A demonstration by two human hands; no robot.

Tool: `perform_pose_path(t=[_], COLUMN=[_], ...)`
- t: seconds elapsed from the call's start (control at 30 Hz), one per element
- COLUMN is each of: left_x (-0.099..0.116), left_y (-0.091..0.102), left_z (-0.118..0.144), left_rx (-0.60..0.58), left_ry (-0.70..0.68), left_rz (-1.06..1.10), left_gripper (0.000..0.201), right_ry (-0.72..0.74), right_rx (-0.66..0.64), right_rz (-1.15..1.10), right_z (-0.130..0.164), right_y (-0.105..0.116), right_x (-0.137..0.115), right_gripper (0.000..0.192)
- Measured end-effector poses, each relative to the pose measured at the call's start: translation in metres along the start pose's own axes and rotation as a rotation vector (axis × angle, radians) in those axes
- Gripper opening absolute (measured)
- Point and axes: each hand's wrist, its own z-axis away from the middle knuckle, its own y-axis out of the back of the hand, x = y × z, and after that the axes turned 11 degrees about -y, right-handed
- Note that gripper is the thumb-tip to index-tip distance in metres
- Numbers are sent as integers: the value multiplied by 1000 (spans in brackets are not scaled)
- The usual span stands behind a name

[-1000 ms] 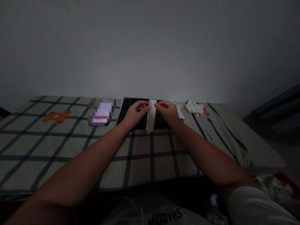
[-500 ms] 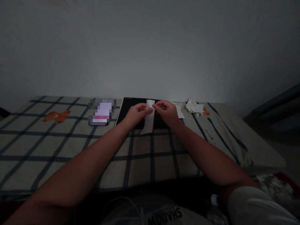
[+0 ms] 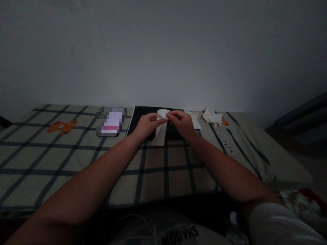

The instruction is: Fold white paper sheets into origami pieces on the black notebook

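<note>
— Hand status?
— Left hand (image 3: 146, 125) and right hand (image 3: 182, 123) both pinch the top of a white folded paper strip (image 3: 160, 131); I see it hanging over the black flat board (image 3: 139, 117) on the checked bedsheet (image 3: 76, 160).
— Anything nearby?
— White paper scraps (image 3: 212, 117) right of it.

Folded white paper strip (image 3: 160, 131), hanging tilted above the black board (image 3: 143, 117)

dim, underexposed, wide-angle edge distortion
</note>
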Motion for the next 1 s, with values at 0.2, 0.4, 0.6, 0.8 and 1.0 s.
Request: perform_pose_path(t=[0.2,0.4,0.6,0.8,1.0], left_x=[4,10,15,18,17], left_y=[-1,-3,-3,-3,-2], left_z=[1,3,3,4,3], left_rx=[58,67,67,72,63], left_ry=[32,111,127,123,141], left_rz=[-64,5,-3,-15,-5], left_gripper=[33,33,35,39,40], right_ry=[-25,-40,26,34,-2], right_rx=[33,-13,-39,-91,-134], right_rz=[53,91,196,206,196], right_z=[-2,-3,-3,-1,0], right_y=[1,2,4,6,7], right_x=[-1,2,3,-4,-3], right_gripper=[34,34,28,27,31])
